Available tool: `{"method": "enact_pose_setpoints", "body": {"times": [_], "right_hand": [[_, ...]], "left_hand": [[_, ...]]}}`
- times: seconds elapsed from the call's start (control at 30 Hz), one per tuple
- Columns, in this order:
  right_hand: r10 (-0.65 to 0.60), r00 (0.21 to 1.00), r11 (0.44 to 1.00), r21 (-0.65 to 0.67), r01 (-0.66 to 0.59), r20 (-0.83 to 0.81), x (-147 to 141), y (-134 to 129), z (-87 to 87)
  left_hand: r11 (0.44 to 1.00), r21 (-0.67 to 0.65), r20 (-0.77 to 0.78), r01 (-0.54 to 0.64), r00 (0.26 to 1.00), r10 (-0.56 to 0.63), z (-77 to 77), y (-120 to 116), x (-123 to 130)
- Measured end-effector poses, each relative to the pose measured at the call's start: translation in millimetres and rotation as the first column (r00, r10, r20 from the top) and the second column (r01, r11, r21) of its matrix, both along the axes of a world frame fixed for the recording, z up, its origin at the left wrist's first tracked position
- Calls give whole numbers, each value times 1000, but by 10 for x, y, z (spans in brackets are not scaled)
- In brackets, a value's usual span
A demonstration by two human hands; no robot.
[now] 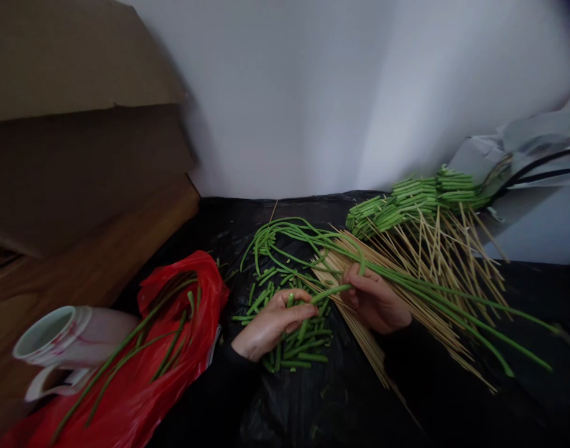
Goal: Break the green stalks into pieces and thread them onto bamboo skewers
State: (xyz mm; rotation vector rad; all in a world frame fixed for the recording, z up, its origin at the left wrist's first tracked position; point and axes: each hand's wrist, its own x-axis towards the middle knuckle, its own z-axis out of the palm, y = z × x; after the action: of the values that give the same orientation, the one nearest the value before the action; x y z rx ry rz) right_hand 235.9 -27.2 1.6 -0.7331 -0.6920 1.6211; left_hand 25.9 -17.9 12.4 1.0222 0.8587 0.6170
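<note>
Dark sleeves (219, 392) lead to two hands sharing one long green stem (331, 293): the left hand (276, 320) grasps it between thumb and bent fingers over short cut pieces (306, 357), while the right hand (378, 302) pinches it farther along, above thin sticks (359, 341). More long stems (265, 239) loop across black sheeting (285, 414), with sticks bearing green pieces (415, 199) at right and a red bag (145, 389) near a mug (102, 336) at left.

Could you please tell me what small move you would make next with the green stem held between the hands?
I would probably snap off a short length beside the left hand: its fingers pinch the green stem, the right hand grips it farther along, and short green pieces lie below.
</note>
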Motion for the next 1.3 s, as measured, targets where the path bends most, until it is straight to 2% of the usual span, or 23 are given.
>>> {"method": "enact_pose_setpoints", "body": {"times": [0.13, 0.27, 0.33, 0.53, 0.67, 0.73, 0.8, 0.9, 0.97, 1.03, 1.13, 1.23, 1.3], "right_hand": [[49, 997, 998, 47, -52, 59, -59, -30, -39], [107, 980, 991, 56, -117, 167, -147, -59, -96], [116, 978, 991, 44, -125, 172, -166, -67, -103], [170, 980, 984, 33, -174, 107, -120, -64, -63], [159, 987, 983, 94, -159, 16, -65, -41, -43], [165, 986, 981, 97, -166, 25, -55, -44, -37], [205, 977, 974, 81, -210, 63, -63, -62, -32], [271, 955, 958, 61, -279, 121, -93, -98, -36], [292, 945, 952, 48, -302, 147, -111, -109, -50], [296, 940, 951, 43, -308, 170, -121, -106, -74], [287, 937, 950, 66, -305, 200, -137, -90, -115], [270, 937, 948, 111, -300, 222, -161, -83, -131], [255, 950, 952, 126, -280, 181, -159, -77, -118]], "left_hand": [[991, -86, 264, -100, 957, 119, -68, 43, -16], [972, -164, 429, -168, 875, 224, -95, 79, -41], [962, -227, 475, -150, 845, 244, -84, 82, -36], [922, -386, 636, 23, 730, 248, 0, 75, -43], [899, -436, 692, -36, 626, 360, 68, 142, -141], [910, -408, 659, -73, 666, 348, 71, 166, -158], [940, -332, 580, -77, 769, 268, 50, 158, -132], [984, -173, 379, -37, 920, 101, 11, 91, -49], [997, -79, 225, 10, 974, 8, 0, 38, -5], [999, -15, 84, 51, 995, -50, -2, -3, 14], [987, 55, -55, 148, 988, -145, 0, -32, 1], [961, 77, -142, 266, 957, -253, 20, -40, -25], [954, 76, -172, 291, 946, -275, 49, -44, -32]]}}
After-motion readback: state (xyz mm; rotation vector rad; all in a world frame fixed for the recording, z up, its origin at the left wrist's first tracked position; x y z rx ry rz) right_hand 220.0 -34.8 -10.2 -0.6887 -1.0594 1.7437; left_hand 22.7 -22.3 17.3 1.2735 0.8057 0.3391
